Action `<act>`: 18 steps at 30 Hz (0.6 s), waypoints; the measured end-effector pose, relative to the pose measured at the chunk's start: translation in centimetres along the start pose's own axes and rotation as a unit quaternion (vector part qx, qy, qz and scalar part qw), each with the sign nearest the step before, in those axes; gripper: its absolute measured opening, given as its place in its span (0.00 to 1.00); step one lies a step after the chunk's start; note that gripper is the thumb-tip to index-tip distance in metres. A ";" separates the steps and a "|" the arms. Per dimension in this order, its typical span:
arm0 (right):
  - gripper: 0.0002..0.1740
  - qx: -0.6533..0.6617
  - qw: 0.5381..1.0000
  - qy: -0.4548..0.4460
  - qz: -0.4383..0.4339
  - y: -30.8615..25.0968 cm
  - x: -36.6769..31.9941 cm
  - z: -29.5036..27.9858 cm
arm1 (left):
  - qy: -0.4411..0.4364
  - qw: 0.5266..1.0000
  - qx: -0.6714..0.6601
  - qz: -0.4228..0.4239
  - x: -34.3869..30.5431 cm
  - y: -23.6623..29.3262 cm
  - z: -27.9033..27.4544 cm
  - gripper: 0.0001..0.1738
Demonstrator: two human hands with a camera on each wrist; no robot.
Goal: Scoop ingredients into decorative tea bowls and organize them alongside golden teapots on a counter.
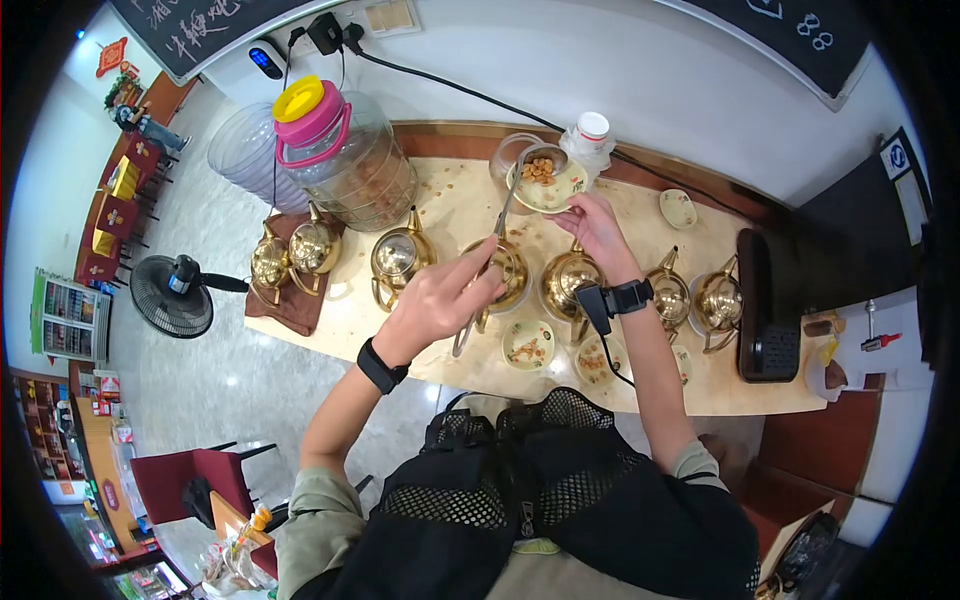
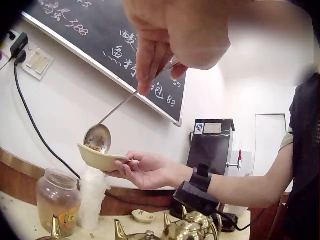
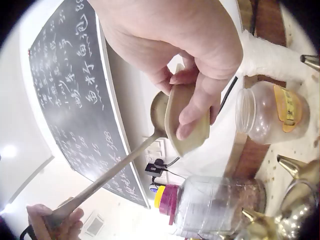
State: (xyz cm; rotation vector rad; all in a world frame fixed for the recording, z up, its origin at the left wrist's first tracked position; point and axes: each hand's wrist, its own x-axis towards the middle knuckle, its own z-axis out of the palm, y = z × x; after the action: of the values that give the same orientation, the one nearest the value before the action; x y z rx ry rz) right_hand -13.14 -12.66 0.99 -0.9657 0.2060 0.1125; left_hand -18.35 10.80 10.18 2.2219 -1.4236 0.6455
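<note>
My left hand (image 1: 440,300) grips the long handle of a metal ladle (image 2: 117,106). The ladle's bowl, with brown nut-like pieces (image 1: 540,170) in it, tilts at the rim of a small pale dish (image 1: 556,197). My right hand (image 1: 596,236) holds this dish by its edge, thumb and fingers pinching it, up above the table in the left wrist view (image 2: 100,159). Below the hands stand several brass teapots, among them a teapot (image 1: 572,280) under the right hand and a teapot (image 1: 508,275) partly hidden by the left. A clear wide-mouthed jar (image 3: 272,112) stands behind the dish.
A large jar (image 1: 365,185) with a pink and yellow lid stands at the back left. Two teapots sit on a brown cloth (image 1: 290,310). Small dishes (image 1: 528,345) with brown pieces line the table's front edge. A black dispenser (image 1: 850,215) is at right; a cable runs along the wall.
</note>
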 end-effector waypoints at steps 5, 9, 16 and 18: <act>0.07 0.015 1.000 0.000 -0.006 0.3 0.2 -0.9 | 0.012 0.999 0.015 0.048 -0.2 0.8 0.0 0.13; 0.05 0.024 1.000 0.003 -0.001 0.6 0.0 -1.0 | 0.012 0.998 0.022 0.062 -0.3 1.1 -0.3 0.12; 0.07 0.032 0.999 0.003 0.006 1.1 -0.4 -1.7 | 0.065 0.998 0.010 -0.011 -0.5 0.5 -0.2 0.08; 0.13 0.027 1.000 -0.004 0.002 1.3 -0.7 -2.0 | 0.086 0.996 0.017 -0.011 -0.1 -0.6 0.3 0.09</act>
State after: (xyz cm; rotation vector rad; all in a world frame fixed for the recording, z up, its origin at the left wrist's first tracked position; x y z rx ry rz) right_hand -14.29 -13.61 -1.05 -0.9102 0.2026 0.1140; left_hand -17.83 10.89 9.83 2.1464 -1.3084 0.8379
